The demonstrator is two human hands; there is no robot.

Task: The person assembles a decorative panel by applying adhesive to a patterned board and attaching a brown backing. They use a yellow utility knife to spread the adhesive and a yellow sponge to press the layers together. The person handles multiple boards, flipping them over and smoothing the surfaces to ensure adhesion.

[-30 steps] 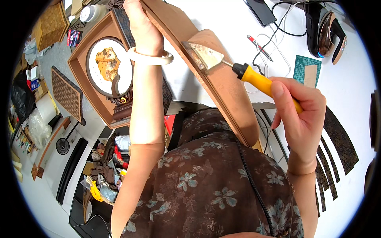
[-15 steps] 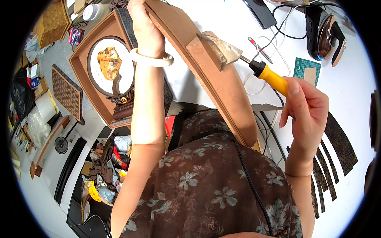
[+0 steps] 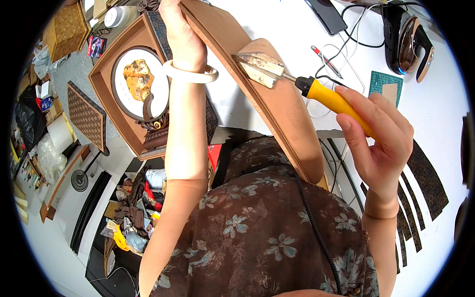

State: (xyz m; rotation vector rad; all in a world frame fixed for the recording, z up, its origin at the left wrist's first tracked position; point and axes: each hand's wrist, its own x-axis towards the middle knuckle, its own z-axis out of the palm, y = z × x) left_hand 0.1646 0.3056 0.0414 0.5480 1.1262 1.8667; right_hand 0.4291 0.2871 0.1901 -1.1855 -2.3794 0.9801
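Note:
My left hand [image 3: 184, 42], partly cut off by the top edge, grips the upper end of a long brown panel [image 3: 295, 116] with a thin raised edge and a rounded lower end. The panel leans at a slant, its lower end close to my body. In my right hand [image 3: 378, 136] is a yellow-handled tool [image 3: 341, 101], held by thumb and fingers. Its pointed, wedge-like metal head [image 3: 262, 68] lies at the panel's left edge, seemingly touching it.
Left of my forearm stands an open brown box [image 3: 106, 89] with a round white disc and a yellowish stone inside. On the white table are a phone [image 3: 326, 17], a pen [image 3: 326, 62], cables, a green mat [image 3: 385, 84], a black device [image 3: 398, 44] and dark patterned strips [image 3: 425, 183].
The tool's head has moved left to the panel's edge and turned. My right hand has shifted its hold farther back along the handle. My left hand stays about where it was.

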